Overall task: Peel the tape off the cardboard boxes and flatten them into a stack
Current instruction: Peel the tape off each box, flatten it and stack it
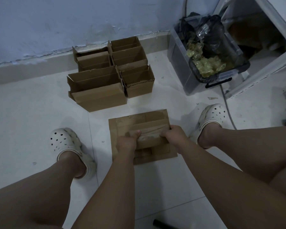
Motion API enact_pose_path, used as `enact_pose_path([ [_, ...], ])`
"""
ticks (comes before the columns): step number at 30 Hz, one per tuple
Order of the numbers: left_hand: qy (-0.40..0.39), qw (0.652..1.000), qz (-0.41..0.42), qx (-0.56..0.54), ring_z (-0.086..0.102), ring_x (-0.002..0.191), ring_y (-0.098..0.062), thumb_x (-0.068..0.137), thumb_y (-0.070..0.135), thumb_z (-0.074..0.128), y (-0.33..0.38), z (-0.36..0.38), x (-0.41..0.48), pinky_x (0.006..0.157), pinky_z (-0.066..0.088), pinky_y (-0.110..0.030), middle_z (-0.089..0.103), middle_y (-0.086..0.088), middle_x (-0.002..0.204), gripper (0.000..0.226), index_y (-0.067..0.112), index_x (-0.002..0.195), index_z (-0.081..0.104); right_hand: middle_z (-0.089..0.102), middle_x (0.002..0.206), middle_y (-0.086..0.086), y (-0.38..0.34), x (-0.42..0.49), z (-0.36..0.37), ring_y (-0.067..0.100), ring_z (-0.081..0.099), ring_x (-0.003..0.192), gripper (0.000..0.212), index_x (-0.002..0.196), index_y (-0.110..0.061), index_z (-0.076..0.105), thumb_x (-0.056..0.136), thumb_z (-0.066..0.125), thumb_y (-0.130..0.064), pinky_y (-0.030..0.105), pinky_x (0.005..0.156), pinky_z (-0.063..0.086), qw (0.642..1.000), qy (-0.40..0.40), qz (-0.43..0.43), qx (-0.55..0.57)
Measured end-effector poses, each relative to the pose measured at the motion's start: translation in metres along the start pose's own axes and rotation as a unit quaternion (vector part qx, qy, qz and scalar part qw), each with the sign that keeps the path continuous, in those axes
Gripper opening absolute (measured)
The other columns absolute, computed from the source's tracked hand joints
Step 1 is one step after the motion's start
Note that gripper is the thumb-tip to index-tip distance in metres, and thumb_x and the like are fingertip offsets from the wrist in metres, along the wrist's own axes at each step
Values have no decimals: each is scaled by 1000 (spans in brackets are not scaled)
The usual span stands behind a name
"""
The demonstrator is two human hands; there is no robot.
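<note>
Left hand (pixel 127 142) and right hand (pixel 173 134) are each clamping one end of an apparently light, stiff cardboard box (pixel 153 124), with thin, clingy-looking tape (pixel 149 133) wrinkling between them.

White tiled floor (pixel 31 116). Far centre, by wall: cluster of open cardboard boxes (pixel 109 75). Near centre: flattened cardboard (pixel 120 126); left clog (pixel 64 142), right clog (pixel 211 116) flank it. Far right: clear plastic bin (pixel 180 63).

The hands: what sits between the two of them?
In the head view, a small cardboard box spans the gap between the left hand and the right hand, each gripping one end. Wrinkled tape runs along its top.
</note>
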State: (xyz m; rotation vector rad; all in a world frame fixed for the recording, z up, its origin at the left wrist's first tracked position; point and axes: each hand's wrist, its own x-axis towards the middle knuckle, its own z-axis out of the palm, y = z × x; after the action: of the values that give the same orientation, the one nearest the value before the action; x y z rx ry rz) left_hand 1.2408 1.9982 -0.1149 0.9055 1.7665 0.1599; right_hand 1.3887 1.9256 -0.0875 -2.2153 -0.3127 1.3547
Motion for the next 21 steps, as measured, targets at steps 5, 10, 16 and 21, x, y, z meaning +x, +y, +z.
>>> enact_pose_path([
  [5, -39, 999, -7, -10, 52, 111, -31, 73, 52, 74, 1, 1, 0, 85, 43, -34, 55, -12, 126, 77, 3, 129, 50, 61, 120, 12, 10, 1, 2, 30, 57, 108, 46, 125, -6, 57, 90, 60, -35, 46, 97, 48, 999, 16, 24, 15],
  [10, -110, 990, -44, -71, 52, 88, -20, 78, 55, 67, -11, 1, -3, 71, 42, -30, 57, -4, 113, 71, 6, 127, 53, 58, 125, 12, 10, 5, 1, 31, 54, 114, 50, 129, -4, 53, 90, 60, -34, 48, 100, 46, 999, 10, 28, 16],
  [16, -90, 992, 6, -83, 54, 88, -19, 82, 48, 67, -13, 2, -5, 68, 42, -28, 61, -6, 111, 61, 5, 124, 57, 58, 126, 12, 10, 4, 2, 31, 54, 114, 49, 129, -5, 53, 91, 61, -35, 48, 100, 46, 999, 15, 31, 15],
  [21, -85, 994, 18, -68, 53, 80, -15, 85, 49, 63, -16, 1, -5, 66, 41, -25, 59, 1, 91, 43, 10, 103, 60, 60, 123, 11, 11, 4, 2, 31, 55, 112, 45, 126, -7, 56, 90, 61, -34, 48, 99, 46, 999, 16, 24, 14],
])
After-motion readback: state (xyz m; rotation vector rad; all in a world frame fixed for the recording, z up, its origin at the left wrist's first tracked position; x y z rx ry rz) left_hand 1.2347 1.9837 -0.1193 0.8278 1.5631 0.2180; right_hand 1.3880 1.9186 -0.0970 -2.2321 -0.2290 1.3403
